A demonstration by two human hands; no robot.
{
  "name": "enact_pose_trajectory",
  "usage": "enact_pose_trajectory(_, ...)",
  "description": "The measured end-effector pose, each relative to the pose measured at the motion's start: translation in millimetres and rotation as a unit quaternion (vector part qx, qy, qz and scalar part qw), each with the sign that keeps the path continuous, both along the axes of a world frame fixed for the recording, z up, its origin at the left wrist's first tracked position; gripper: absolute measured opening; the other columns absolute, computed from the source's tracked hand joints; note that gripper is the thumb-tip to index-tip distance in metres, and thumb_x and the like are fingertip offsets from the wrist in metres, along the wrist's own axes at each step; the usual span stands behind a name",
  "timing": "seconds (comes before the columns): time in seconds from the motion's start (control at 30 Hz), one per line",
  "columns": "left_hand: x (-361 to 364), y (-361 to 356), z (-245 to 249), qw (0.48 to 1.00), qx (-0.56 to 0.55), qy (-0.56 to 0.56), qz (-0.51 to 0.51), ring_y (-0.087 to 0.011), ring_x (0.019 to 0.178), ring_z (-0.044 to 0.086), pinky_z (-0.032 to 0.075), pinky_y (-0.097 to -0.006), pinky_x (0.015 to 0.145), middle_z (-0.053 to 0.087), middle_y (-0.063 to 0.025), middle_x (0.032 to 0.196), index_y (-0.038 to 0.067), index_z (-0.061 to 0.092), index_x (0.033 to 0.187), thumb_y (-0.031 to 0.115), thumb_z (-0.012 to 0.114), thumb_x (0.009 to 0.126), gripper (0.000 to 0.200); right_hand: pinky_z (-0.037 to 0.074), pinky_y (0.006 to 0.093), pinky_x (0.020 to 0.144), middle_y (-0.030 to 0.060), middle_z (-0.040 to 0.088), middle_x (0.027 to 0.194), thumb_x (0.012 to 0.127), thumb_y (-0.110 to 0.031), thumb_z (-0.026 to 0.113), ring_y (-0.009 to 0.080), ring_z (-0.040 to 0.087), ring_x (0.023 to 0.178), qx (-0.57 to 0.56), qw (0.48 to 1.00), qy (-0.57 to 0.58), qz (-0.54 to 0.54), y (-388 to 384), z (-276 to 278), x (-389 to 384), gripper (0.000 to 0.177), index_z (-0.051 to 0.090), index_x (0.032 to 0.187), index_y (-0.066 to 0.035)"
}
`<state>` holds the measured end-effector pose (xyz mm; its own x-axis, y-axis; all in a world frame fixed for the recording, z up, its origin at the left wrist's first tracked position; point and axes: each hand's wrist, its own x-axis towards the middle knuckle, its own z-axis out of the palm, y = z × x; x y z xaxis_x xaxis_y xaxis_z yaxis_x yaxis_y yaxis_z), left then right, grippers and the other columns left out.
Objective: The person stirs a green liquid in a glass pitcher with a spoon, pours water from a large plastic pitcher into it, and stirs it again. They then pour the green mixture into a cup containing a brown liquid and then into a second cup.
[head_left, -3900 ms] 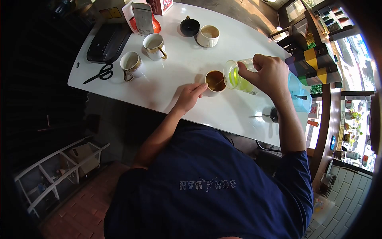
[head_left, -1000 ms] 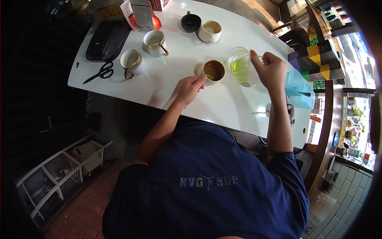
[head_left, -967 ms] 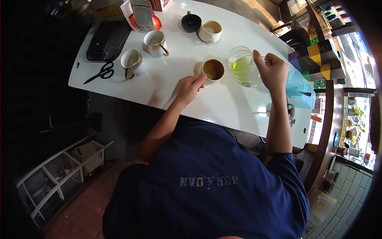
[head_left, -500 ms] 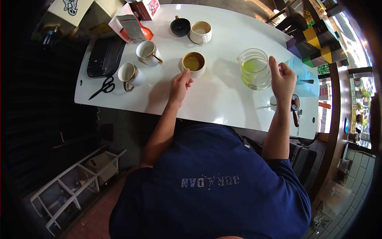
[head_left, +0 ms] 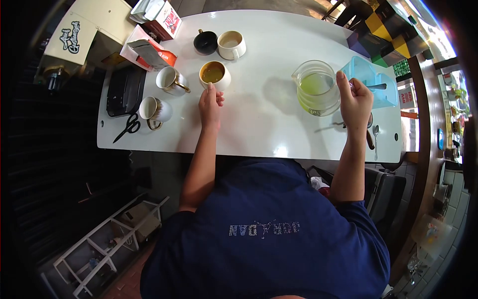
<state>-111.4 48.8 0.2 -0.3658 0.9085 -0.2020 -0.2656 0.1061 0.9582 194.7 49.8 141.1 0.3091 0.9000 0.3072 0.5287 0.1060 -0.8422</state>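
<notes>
My left hand (head_left: pixel 211 109) is closed on the near side of a white cup (head_left: pixel 221 82) with a tan inside, its fingers pinched at the handle. Greenish-brown liquid lies in the cup. Off to the right, my right hand (head_left: pixel 357 102) wraps round the handle of a clear glass jug (head_left: pixel 318 102), thumb on top. Light green liquid fills the lower part of the jug. Just beyond the cup stand a cream mug (head_left: pixel 237 51) and a small black cup (head_left: pixel 205 43). Two white mugs with gold handles, one farther mug (head_left: pixel 168 82) and one nearer mug (head_left: pixel 148 110), are left of it.
Black scissors (head_left: pixel 128 128) and a black tray-like case (head_left: pixel 121 92) lie at the table's left. Red-and-white packages (head_left: pixel 160 22) stand behind. A light blue container (head_left: pixel 386 94) and a spoon (head_left: pixel 376 142) are on the right. Dark boxes (head_left: pixel 381 37) sit beyond.
My left hand has moved the cup leftward, closer to the cream mug and the white mugs. The jug stays in my right hand with little movement. The view has shifted slightly.
</notes>
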Motion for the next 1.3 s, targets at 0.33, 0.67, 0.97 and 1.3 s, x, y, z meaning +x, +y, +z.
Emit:
enact_pose_trajectory(0.33, 41, -9, -9, 0.988, -0.058, -0.135, -0.057, -0.0133, 0.073, 0.053, 0.043, -0.0251, 0.063, 0.057, -0.0103, 0.094, -0.005, 0.032, 0.125, 0.022, 0.054, 0.090, 0.049, 0.017, 0.0217, 0.044, -0.0079, 0.030, 0.049, 0.082, -0.029, 0.070, 0.0021, 0.024, 0.050, 0.009, 1.000, 0.020, 0.022, -12, 9, 23, 0.051, 0.036, 0.052, -0.005)
enact_pose_trajectory(0.67, 85, 73, 19, 0.999, -0.009, 0.015, -0.029, -0.0165, 0.072, 0.056, 0.046, -0.0276, 0.060, 0.056, -0.0156, 0.098, 0.000, 0.011, 0.137, 0.024, 0.054, 0.090, 0.068, 0.018, 0.0210, 0.044, -0.0085, 0.030, 0.050, 0.081, -0.024, 0.070, 0.0014, 0.025, 0.050, -0.010, 0.995, 0.080, 0.057, -24, -5, 51, 0.049, 0.034, 0.053, -0.007)
enact_pose_trajectory(0.97, 87, 113, 13, 0.994, -0.052, -0.097, 0.023, -0.0252, 0.080, 0.058, 0.051, -0.0369, 0.068, 0.045, -0.0153, 0.103, 0.001, 0.023, 0.126, 0.039, 0.045, 0.094, 0.054, 0.019, 0.0208, 0.042, -0.0082, 0.032, 0.048, 0.081, -0.021, 0.070, 0.0012, 0.025, 0.047, -0.013, 0.992, 0.092, 0.088, -32, -14, 66, 0.049, 0.033, 0.051, -0.007)
enact_pose_trajectory(1.3, 84, 118, -12, 0.992, 0.009, -0.123, 0.023, -0.0263, 0.077, 0.061, 0.048, -0.0318, 0.065, 0.050, -0.0128, 0.097, 0.005, 0.038, 0.096, 0.034, 0.035, 0.098, 0.030, 0.019, 0.0213, 0.043, -0.0083, 0.032, 0.049, 0.081, -0.024, 0.070, 0.0015, 0.025, 0.049, -0.016, 0.993, 0.103, 0.056, -35, -14, 73, 0.049, 0.034, 0.052, -0.007)
